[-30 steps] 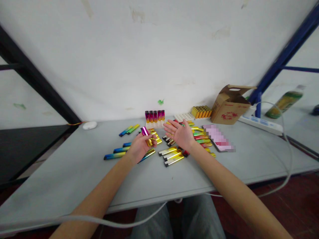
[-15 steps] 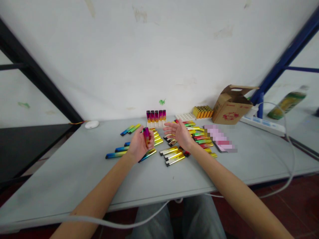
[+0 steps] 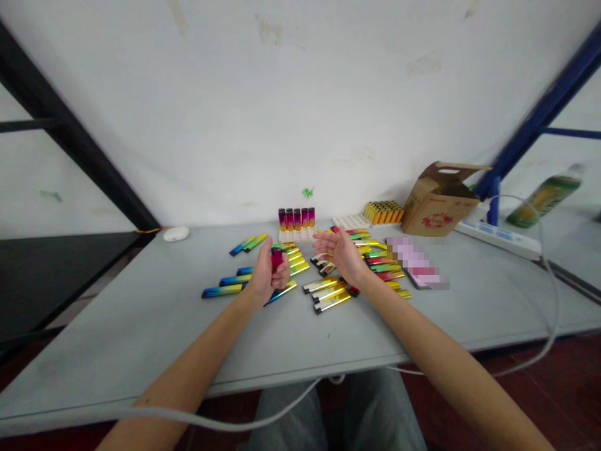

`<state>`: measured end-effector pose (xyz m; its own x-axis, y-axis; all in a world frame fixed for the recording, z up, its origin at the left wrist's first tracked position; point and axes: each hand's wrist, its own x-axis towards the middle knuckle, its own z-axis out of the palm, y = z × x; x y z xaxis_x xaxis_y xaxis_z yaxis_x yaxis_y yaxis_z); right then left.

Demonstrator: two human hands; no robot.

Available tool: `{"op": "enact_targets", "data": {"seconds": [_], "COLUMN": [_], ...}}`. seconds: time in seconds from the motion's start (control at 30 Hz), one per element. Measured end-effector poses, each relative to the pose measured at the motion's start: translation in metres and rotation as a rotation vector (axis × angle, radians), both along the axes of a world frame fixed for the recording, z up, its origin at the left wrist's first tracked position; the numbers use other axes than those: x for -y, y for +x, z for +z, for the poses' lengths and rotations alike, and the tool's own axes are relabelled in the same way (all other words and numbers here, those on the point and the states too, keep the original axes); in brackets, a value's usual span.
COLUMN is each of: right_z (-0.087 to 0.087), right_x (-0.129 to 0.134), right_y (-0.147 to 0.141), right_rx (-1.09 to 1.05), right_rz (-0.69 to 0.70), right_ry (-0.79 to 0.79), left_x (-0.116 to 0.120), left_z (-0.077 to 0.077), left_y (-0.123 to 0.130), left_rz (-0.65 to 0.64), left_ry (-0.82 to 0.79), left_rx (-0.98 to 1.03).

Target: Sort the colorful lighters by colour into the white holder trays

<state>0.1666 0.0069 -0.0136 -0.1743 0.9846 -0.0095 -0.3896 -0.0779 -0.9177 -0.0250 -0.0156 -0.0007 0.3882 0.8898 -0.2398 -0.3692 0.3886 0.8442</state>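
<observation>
My left hand (image 3: 268, 273) is closed round a purple-red lighter (image 3: 277, 258), its thumb up along the side. My right hand (image 3: 344, 255) is raised above the lighters on the right, fingers stretched towards the left hand, with nothing in it. Behind the hands, several purple-and-orange lighters (image 3: 297, 219) stand upright at the back of a white holed tray (image 3: 298, 235). Blue-and-yellow lighters (image 3: 224, 291) lie around my left hand. Silver-and-gold lighters (image 3: 331, 303) lie below my right hand, with red and green ones (image 3: 387, 268) to its right. Some are hidden by the hands.
A second white tray (image 3: 350, 220) and a block of yellow cylinders (image 3: 384, 212) are by the wall. Further right are a cardboard box (image 3: 434, 210), a blurred pink item (image 3: 413, 260), a power strip (image 3: 500, 237) and a bottle (image 3: 544, 199). A white case (image 3: 176, 233) lies left.
The lighter in my left hand has turned and sits lower between the fingers, less of its side showing. My right hand stays nearly in place. The whole view has shifted slightly.
</observation>
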Motion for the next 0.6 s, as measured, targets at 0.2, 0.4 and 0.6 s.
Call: {"op": "enact_targets", "data": {"seconds": [0.2,0.4,0.6], "right_z": [0.0009,0.0013,-0.0012], "right_x": [0.0014,0.0024,0.0015], "right_y": [-0.0007,-0.0019,-0.0027], "right_rx": [0.023,0.014,-0.016], "right_rz": [-0.025,-0.028,-0.012], "right_ry": [0.021,0.027,0.031], "left_x": [-0.0015,-0.0041,-0.0027], "left_z": [-0.001,0.0022,0.0026], "left_y": [0.0009,0.0029,0.0081], "left_rz": [0.081,0.255,0.4], "left_ry": [-0.01,-0.017,0.023], "left_rx": [-0.064,-0.145,-0.189]}}
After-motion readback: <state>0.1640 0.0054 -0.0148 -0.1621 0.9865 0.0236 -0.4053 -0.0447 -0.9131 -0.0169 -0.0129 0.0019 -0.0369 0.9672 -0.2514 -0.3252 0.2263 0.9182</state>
